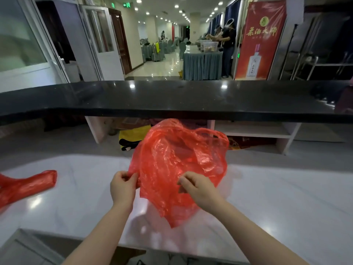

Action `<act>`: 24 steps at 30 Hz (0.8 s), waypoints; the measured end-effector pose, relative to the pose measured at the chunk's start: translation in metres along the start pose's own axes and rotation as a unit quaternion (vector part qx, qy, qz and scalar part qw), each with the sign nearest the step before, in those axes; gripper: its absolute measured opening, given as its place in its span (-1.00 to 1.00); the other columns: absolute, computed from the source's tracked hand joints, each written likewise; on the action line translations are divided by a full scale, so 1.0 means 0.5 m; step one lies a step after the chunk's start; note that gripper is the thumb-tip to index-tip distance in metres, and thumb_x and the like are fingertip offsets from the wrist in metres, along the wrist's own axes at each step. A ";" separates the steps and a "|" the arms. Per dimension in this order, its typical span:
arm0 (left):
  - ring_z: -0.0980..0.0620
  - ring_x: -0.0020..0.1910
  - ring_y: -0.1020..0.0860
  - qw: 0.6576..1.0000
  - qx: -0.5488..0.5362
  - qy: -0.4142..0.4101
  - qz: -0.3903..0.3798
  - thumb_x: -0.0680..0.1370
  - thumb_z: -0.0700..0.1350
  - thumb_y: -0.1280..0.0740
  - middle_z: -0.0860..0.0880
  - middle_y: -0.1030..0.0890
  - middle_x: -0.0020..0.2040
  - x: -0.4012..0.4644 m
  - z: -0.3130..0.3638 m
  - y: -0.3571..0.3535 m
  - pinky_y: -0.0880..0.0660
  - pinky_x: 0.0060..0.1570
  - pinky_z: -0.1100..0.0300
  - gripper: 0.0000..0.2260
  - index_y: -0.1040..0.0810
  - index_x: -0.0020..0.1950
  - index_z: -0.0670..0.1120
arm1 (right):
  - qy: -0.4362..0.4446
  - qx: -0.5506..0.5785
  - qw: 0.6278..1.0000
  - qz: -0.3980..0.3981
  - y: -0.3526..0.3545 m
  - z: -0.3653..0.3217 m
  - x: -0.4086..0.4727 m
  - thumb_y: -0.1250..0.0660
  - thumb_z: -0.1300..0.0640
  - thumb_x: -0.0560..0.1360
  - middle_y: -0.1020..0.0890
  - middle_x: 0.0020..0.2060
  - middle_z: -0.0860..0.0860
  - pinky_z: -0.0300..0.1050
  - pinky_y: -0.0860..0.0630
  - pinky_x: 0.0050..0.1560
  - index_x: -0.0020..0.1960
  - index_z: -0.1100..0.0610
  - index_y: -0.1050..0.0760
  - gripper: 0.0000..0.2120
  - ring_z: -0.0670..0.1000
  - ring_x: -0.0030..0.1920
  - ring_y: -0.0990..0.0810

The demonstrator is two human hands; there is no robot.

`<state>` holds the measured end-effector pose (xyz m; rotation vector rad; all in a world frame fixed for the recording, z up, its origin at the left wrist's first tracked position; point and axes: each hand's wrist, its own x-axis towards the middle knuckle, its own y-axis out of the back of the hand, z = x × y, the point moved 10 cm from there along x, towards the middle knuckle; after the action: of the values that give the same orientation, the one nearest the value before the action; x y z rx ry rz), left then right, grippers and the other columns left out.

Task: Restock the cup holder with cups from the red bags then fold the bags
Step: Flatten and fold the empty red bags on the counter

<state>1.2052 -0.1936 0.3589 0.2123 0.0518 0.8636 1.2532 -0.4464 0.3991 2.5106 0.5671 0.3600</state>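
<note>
A crumpled, translucent red plastic bag [175,161] hangs in the air over the white counter [277,197], its handles flopped toward the upper right. My left hand [122,186] pinches the bag's left edge between thumb and fingers. My right hand [196,186] pinches a fold of the same bag near its middle. The bag looks empty. A second red bag [24,186] lies flattened on the counter at the far left, partly cut off by the frame edge. No cups and no cup holder are in view.
A black raised bar top [172,100] runs across in front of the counter. Beneath it stand white shelves [252,131] and a yellow bag [131,136]. Beyond lie a hall with draped tables, a red banner [261,41] and a person standing far off.
</note>
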 end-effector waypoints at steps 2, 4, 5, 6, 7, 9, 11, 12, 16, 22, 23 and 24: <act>0.20 -0.51 -0.56 1.000 -0.010 0.000 0.017 0.49 -0.18 -0.40 -0.07 -0.58 -0.32 0.006 0.015 0.020 -0.44 -0.39 0.21 -0.85 -0.46 -0.20 -0.17 | 0.017 0.004 0.999 -0.040 -0.027 -0.026 -0.002 -0.22 -0.02 0.59 -0.66 -0.21 -0.16 -0.02 -0.52 0.04 -0.04 0.01 -0.59 -0.80 -0.13 -0.11 -0.61; 0.15 -0.46 -0.59 0.999 -0.024 -0.003 0.034 0.48 -0.15 -0.43 -0.08 -0.60 -0.30 0.008 0.030 0.041 -0.45 -0.39 0.21 -0.83 -0.47 -0.19 -0.17 | 0.026 0.003 0.996 -0.082 -0.055 -0.048 -0.006 -0.28 -0.18 0.49 -0.64 -0.02 -0.18 -0.12 -0.50 0.11 0.18 -0.03 -0.53 -0.65 -0.18 0.02 -0.58; 0.11 -0.42 -0.60 0.999 -0.032 -0.003 0.044 0.48 -0.14 -0.43 -0.08 -0.60 -0.30 0.009 0.037 0.051 -0.45 -0.39 0.22 -0.83 -0.47 -0.20 -0.16 | 0.026 -0.006 0.994 -0.109 -0.071 -0.058 -0.010 -0.30 -0.30 0.38 -0.60 0.07 -0.20 -0.18 -0.46 0.14 0.31 -0.09 -0.42 -0.44 -0.19 0.10 -0.55; 0.07 -0.39 -0.60 0.998 -0.037 -0.002 0.055 0.48 -0.14 -0.43 -0.08 -0.60 -0.30 0.010 0.046 0.063 -0.43 -0.41 0.23 -0.83 -0.48 -0.21 -0.15 | 0.028 -0.028 0.990 -0.134 -0.090 -0.067 -0.014 -0.32 -0.38 0.28 -0.56 0.15 -0.21 -0.21 -0.43 0.17 0.41 -0.14 -0.29 -0.24 -0.19 0.16 -0.50; 0.04 -0.38 -0.59 0.997 -0.043 0.000 0.066 0.48 -0.14 -0.42 -0.08 -0.59 -0.30 0.010 0.053 0.074 -0.41 -0.42 0.24 -0.84 -0.48 -0.22 -0.14 | 0.033 -0.064 0.986 -0.149 -0.108 -0.078 -0.017 -0.35 -0.42 0.21 -0.54 0.18 -0.21 -0.20 -0.40 0.18 0.46 -0.17 -0.15 -0.10 -0.17 0.19 -0.47; 0.01 -0.37 -0.56 0.995 -0.072 0.011 0.066 0.48 -0.17 -0.42 -0.08 -0.59 -0.30 0.015 0.067 0.087 -0.41 -0.41 0.24 -0.85 -0.49 -0.22 -0.16 | 0.054 -0.132 0.980 -0.141 -0.130 -0.104 -0.019 -0.43 -0.31 0.23 -0.56 0.12 -0.15 -0.16 -0.42 0.13 0.50 -0.18 -0.01 -0.03 -0.08 0.15 -0.48; -0.04 -0.33 -0.56 0.994 -0.101 0.028 0.022 0.49 -0.19 -0.42 -0.11 -0.59 -0.28 0.022 0.082 0.083 -0.47 -0.35 0.19 -0.86 -0.50 -0.19 -0.19 | 0.074 -0.145 0.981 -0.102 -0.133 -0.134 -0.014 -0.43 -0.04 0.35 -0.59 -0.06 -0.10 -0.15 -0.45 0.03 0.49 -0.10 -0.12 -0.19 0.00 0.04 -0.55; -0.05 -0.31 -0.57 0.993 -0.112 0.034 -0.009 0.50 -0.19 -0.42 -0.13 -0.59 -0.26 0.027 0.093 0.080 -0.50 -0.32 0.17 -0.86 -0.51 -0.18 -0.21 | 0.073 -0.138 0.985 -0.075 -0.120 -0.146 -0.006 -0.38 0.07 0.38 -0.58 -0.11 -0.10 -0.18 -0.44 0.00 0.45 -0.06 -0.25 -0.33 0.01 0.01 -0.57; -0.03 -0.25 -0.59 0.987 -0.132 0.022 -0.083 0.53 -0.23 -0.37 -0.16 -0.61 -0.18 0.053 0.171 0.112 -0.55 -0.26 0.19 -0.93 -0.54 -0.10 -0.23 | 0.049 -0.124 0.988 0.077 0.013 -0.200 0.040 -0.30 0.16 0.40 -0.67 -0.03 -0.05 -0.21 -0.42 0.01 0.09 0.02 -0.60 -0.72 0.01 0.02 -0.60; -0.02 -0.26 -0.58 0.990 -0.048 -0.039 -0.127 0.51 -0.32 -0.36 -0.17 -0.63 -0.18 0.069 0.279 0.232 -0.55 -0.38 0.33 -0.97 -0.59 -0.08 -0.23 | -0.001 -0.075 0.979 0.190 0.195 -0.294 0.061 -0.32 0.15 0.43 -0.60 -0.33 -0.11 -0.16 -0.41 -0.25 -0.21 -0.02 -0.54 -0.91 0.00 -0.21 -0.58; -0.01 -0.26 -0.60 0.990 -0.018 -0.051 -0.128 0.50 -0.31 -0.38 -0.16 -0.64 -0.18 0.068 0.291 0.255 -0.53 -0.38 0.32 -0.97 -0.60 -0.09 -0.23 | -0.006 -0.072 0.977 0.201 0.213 -0.305 0.057 -0.33 0.15 0.43 -0.61 -0.32 -0.08 -0.15 -0.42 -0.24 -0.21 -0.01 -0.55 -0.91 0.00 -0.21 -0.58; 0.00 -0.28 -0.60 0.990 0.011 -0.064 -0.124 0.49 -0.30 -0.39 -0.15 -0.65 -0.20 0.067 0.300 0.281 -0.52 -0.38 0.31 -0.98 -0.61 -0.12 -0.21 | -0.010 -0.071 0.975 0.212 0.229 -0.314 0.050 -0.33 0.15 0.43 -0.62 -0.30 -0.06 -0.14 -0.45 -0.21 -0.21 0.00 -0.55 -0.92 0.01 -0.21 -0.58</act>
<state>1.1412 -0.1043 0.5359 0.2760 -0.0323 0.6008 1.2550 -0.4529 0.5949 2.4774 -0.0124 0.5114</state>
